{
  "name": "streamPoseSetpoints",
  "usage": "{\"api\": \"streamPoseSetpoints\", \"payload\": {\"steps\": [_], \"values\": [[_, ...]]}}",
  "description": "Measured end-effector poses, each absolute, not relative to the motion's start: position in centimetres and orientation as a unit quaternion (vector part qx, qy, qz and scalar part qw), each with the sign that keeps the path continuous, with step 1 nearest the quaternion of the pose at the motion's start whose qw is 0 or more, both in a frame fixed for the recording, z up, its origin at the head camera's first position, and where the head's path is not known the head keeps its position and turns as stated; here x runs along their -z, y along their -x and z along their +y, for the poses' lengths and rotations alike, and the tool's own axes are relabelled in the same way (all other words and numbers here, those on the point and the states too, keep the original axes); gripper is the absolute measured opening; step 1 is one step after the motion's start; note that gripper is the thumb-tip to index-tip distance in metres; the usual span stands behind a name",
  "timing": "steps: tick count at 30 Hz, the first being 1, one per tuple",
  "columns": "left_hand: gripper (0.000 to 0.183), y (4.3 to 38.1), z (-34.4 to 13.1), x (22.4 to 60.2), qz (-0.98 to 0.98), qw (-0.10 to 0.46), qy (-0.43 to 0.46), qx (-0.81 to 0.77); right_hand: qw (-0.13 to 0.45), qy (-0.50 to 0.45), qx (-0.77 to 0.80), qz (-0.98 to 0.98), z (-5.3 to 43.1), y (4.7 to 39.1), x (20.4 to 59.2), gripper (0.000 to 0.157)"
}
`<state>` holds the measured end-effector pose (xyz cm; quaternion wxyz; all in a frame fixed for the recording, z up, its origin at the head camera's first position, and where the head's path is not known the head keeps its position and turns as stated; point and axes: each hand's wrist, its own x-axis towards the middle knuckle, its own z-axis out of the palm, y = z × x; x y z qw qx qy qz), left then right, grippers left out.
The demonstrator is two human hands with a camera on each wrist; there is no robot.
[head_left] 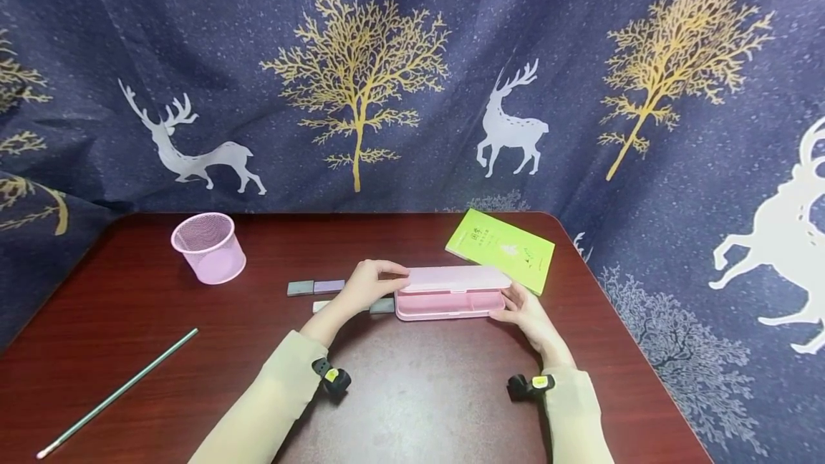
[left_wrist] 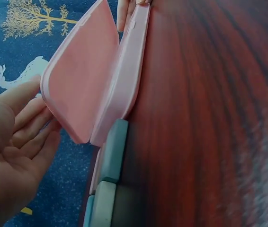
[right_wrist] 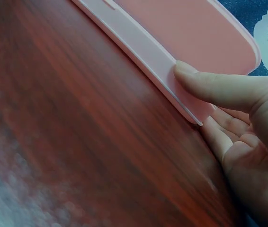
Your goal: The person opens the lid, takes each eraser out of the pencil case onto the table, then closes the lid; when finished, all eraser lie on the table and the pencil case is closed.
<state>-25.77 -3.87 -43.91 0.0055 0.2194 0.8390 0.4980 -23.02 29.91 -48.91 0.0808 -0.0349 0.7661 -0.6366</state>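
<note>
A pink pencil case (head_left: 445, 306) lies on the table with its lid (head_left: 457, 278) raised part way; a divider splits the inside, and no contents show. My left hand (head_left: 370, 283) pinches the lid at its left end, also seen in the left wrist view, where the lid's inner face (left_wrist: 84, 71) shows. At the opposite end, my right hand (head_left: 528, 317) grips the lower part of the case. In the right wrist view the thumb (right_wrist: 205, 85) presses on the rim and the other fingers go round the end.
Small grey, purple and white blocks (head_left: 329, 286) lie left of the case, partly behind my left hand. A pink mesh pen holder (head_left: 219, 256) stands back left. A green pencil (head_left: 122, 390) lies front left. Behind the case's right end is a lime-green book (head_left: 503, 249).
</note>
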Motion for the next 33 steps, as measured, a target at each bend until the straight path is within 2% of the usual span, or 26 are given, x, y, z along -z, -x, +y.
{"api": "streamPoseSetpoints", "payload": {"steps": [10, 23, 33], "values": [[0.040, 25.4, -3.7, 44.9, 0.820, 0.018, -0.229, -0.524, 0.078, 0.056, 0.648, 0.756, 29.9, 23.2, 49.0, 0.094], [0.060, 25.1, -3.5, 45.4, 0.867, 0.021, -0.225, -0.444, 0.067, 0.070, 0.648, 0.756, 30.1, 23.2, 49.1, 0.080], [0.065, 25.0, -3.4, 45.8, 0.860, 0.034, -0.223, -0.458, 0.076, 0.078, 0.649, 0.753, 30.1, 23.0, 48.9, 0.083]]}}
